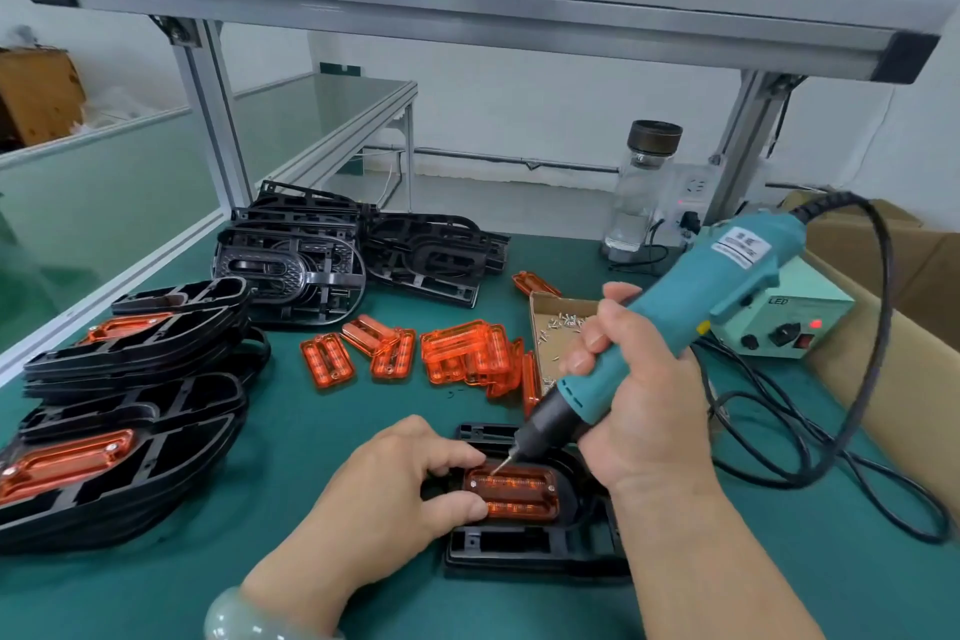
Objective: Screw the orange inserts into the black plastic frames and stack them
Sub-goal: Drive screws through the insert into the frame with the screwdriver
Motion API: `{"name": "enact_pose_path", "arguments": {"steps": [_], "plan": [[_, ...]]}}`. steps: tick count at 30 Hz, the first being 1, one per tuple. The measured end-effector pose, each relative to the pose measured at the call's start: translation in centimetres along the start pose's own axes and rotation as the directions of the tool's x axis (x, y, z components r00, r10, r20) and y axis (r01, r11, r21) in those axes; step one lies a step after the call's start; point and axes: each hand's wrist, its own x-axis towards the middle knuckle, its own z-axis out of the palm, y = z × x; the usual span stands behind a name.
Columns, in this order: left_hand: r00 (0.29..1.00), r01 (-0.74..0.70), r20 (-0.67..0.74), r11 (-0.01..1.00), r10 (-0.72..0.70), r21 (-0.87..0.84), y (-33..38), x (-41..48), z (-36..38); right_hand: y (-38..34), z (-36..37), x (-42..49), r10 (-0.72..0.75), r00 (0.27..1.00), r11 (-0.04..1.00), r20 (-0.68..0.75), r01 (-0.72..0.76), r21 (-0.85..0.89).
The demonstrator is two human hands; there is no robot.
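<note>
Screw-driving under way: our left hand (400, 478) pinches the orange insert (511, 491) seated in the black frame (498, 543), our right hand (639, 411) grips the screwdriver (675, 312), tip on the insert's far edge. Next, we judge, a straight, steady drive. Beyond the frame, a cardboard box (534, 327) holds loose screws (563, 322).

A bare strip of counter (311, 431) lay open between the stacked frames (171, 473) at the left and the near frame (519, 543), which the left hand (395, 478), the right hand (634, 411) and a screwdriver (727, 276) crowded. Behind it, loose orange inserts (457, 353) and a box of screws (558, 317) barred the middle. Loops of black cable (888, 307) crossed the right side.
</note>
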Motion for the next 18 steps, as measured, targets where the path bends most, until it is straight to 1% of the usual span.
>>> {"name": "enact_pose_path", "arguments": {"steps": [4,6,9,12,14,18], "plan": [[1.0,0.001,0.022,0.999,0.0,-0.051,0.0,-0.1,-0.2,-0.1,-1.7,-0.2,0.036,0.998,0.994,-0.058,-0.03,0.107],[1.0,0.009,0.004,0.995,-0.008,-0.1,0.2,-0.1,-0.5,0.4,-2.4,-0.3,0.064,0.994,0.981,-0.087,-0.047,0.187],[0.993,0.032,-0.109,0.985,-0.051,-0.17,0.5,0.2,-0.7,0.6,-3.2,-0.3,0.112,0.989,0.948,-0.093,-0.078,0.309],[0.971,0.02,-0.231,0.982,-0.065,-0.189,1.2,0.6,-0.8,0.5,-3.8,-0.1,0.131,0.988,0.928,-0.079,-0.094,0.362],[0.971,-0.014,-0.24,0.99,-0.021,-0.143,1.8,1.0,-0.9,0.3,-4.1,0.0,0.132,0.988,0.922,-0.078,-0.094,0.377],[0.992,-0.079,-0.094,0.996,0.084,0.05,3.1,2.0,-1.2,0.1,-4.6,0.2,0.119,0.989,0.909,-0.092,-0.071,0.41]]}}
